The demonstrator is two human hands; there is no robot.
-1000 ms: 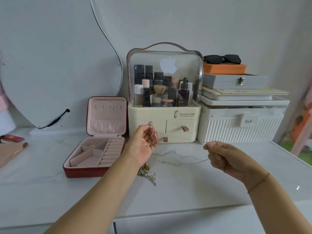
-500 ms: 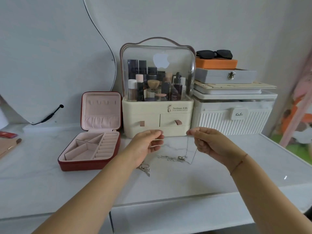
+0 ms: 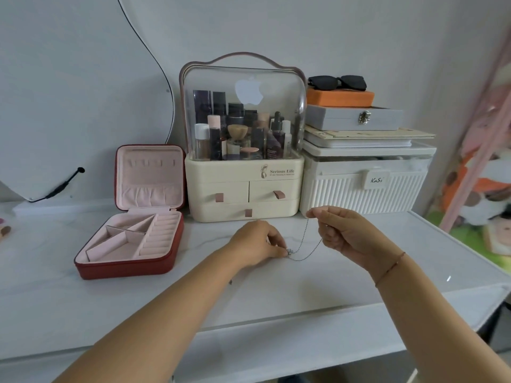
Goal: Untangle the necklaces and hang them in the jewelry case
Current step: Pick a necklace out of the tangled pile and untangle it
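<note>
Fingers (image 3: 279, 248) curled: silver necklace (image 3: 305, 234) is pinched low by left hand (image 3: 257, 241) — raised end held by right hand (image 3: 343, 233), right of open jewelry case (image 3: 130, 269).

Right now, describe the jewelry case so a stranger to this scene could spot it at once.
Find the cream cosmetics organizer with the clear dome at the wall. Just left of it, on the white tabletop, sits the jewelry case. It alone is red outside, open, with pink lining.

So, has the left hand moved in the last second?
Yes. The left hand has dropped from level with the cream organizer drawers to the tabletop below them, pinching the necklace.
</note>
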